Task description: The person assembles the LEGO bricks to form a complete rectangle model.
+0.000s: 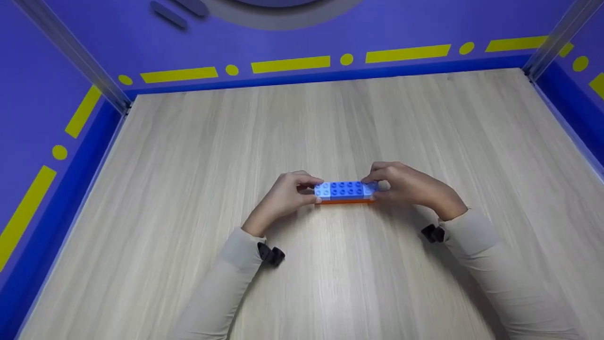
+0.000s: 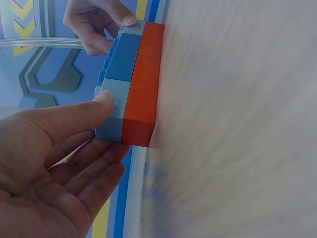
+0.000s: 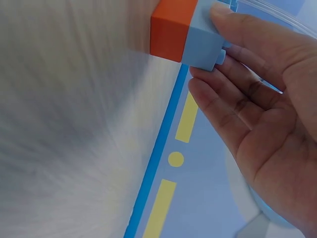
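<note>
A two-layer row of toy building bricks lies on the table in the head view. Its lower layer is orange-red bricks [image 1: 347, 201]. On top are a darker blue brick [image 1: 347, 190] in the middle, a light blue brick [image 1: 322, 193] at the left end and another light blue brick [image 1: 368, 191] at the right end. My left hand [image 1: 287, 192] pinches the left light blue brick between thumb and fingers. At the other end, my right hand [image 1: 406, 185] pinches the right light blue brick, partly covering it. Studs face up along the top.
The wood-grain table [image 1: 344, 274] stretches around the bricks. Purple-blue panels [image 1: 292, 45] with yellow marks stand along its back and sides. Each sleeve carries a small black wrist device, one on the left [image 1: 271, 255] and one on the right [image 1: 432, 233].
</note>
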### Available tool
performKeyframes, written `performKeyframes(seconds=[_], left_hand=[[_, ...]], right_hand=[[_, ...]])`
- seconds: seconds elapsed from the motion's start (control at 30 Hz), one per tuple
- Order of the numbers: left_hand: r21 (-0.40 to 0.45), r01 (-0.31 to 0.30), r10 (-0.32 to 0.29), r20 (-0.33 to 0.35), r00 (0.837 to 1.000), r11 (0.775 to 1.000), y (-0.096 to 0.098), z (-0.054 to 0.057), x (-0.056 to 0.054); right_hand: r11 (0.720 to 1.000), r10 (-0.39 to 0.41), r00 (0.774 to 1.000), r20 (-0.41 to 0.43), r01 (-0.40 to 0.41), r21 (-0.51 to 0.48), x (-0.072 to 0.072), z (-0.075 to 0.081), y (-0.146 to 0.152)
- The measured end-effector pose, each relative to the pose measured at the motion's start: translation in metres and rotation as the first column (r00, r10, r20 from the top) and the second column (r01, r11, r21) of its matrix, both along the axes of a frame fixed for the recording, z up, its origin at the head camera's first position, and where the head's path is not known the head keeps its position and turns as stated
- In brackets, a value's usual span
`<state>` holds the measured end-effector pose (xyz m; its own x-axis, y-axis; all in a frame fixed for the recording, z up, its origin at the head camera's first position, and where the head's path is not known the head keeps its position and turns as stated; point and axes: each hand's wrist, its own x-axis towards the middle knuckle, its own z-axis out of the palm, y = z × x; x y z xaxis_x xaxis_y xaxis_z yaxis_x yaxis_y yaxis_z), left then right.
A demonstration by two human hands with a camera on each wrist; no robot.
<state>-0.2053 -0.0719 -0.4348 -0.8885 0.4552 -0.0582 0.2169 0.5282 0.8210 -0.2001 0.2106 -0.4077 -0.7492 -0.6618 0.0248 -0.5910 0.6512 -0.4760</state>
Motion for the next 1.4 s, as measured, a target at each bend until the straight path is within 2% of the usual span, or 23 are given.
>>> performKeyframes(seconds=[0.37, 0.73, 1.17, 1.4], left_hand=[[0.009, 0.005, -0.005, 0.011, 1.000, 1.000, 0.001, 0.000, 0.000], [0.003, 0.006, -0.006, 0.007, 1.000, 1.000, 0.001, 0.002, 0.001], [-0.033, 0.038, -0.039, -0.005, 0.999, 0.999, 0.000, 0.005, 0.001], [-0.050, 0.045, -0.045, 0.005, 0.999, 0.998, 0.000, 0.007, -0.002]], right_hand=[[0.997, -0.032, 0.998, 0.055, 0.035, -0.063, 0.001, -0.004, 0.005], [0.996, -0.061, 0.993, 0.106, 0.067, -0.060, 0.002, -0.004, 0.009], [0.999, -0.004, 0.999, 0.052, 0.006, -0.039, 0.002, -0.007, 0.011], [0.999, -0.002, 0.999, 0.042, 0.003, -0.036, -0.001, -0.007, 0.011]])
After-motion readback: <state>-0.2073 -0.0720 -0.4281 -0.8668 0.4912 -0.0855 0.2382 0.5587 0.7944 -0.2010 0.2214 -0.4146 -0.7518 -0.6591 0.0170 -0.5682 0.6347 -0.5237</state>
